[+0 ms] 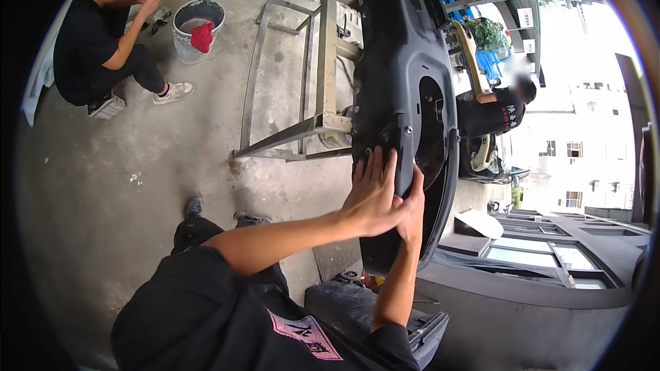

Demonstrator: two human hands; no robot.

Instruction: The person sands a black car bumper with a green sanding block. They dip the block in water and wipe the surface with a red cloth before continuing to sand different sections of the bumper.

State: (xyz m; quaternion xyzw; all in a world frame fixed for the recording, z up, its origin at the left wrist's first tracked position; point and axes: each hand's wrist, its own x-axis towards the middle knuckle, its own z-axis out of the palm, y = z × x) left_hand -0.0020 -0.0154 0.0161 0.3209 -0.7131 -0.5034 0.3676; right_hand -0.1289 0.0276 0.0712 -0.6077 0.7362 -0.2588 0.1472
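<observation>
A long black car body panel (392,69), shaped like a trunk lid, stands on edge in front of me, with a deep recess along its right side. My left hand (375,196) lies on its lower part, fingers stretched out and slightly spread over the surface. Against the raised edge beside the recess presses my right hand (412,209). The two hands touch and overlap; most of the right fingers are hidden, so their grip cannot be made out. Bolts or clips dot the panel near my fingertips.
A metal frame stand (328,55) adjoins the panel's left side. A bucket (198,34) with a red cloth (201,37) stands at the far left, near a seated person (89,41). Another person (491,110) is beyond the panel. A dark bin (350,309) is close by me.
</observation>
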